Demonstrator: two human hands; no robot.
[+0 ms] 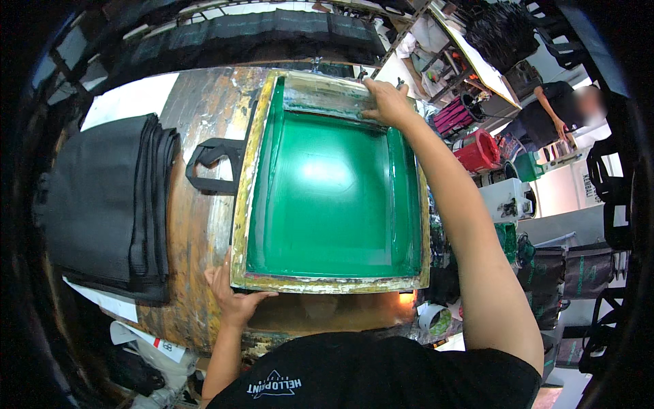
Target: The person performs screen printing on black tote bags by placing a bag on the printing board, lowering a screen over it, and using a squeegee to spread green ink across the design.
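A screen printing frame (pixel 330 282) with a worn, paint-stained wooden rim lies on the table before me, its mesh (pixel 320 204) coated in wet green ink. At its near left corner my left hand (pixel 235 300) holds the rim, thumb along the near edge and fingers by the left side. My right hand (pixel 390 105) reaches to the far end and grips the right end of a wide squeegee (pixel 320 99), which rests inside the frame along its far edge. From under the frame's left side sticks out a black fabric bag handle (pixel 211 167); the rest of that bag is hidden.
To the left lies a thick stack of black fabric bags (pixel 102 204) on the stained wooden table (pixel 194 238). Right of the frame stand a red bucket (pixel 477 150) and a white container (pixel 505 199). Farther right, another person (pixel 555 112) is nearby. Printed black bags (pixel 586 269) hang there.
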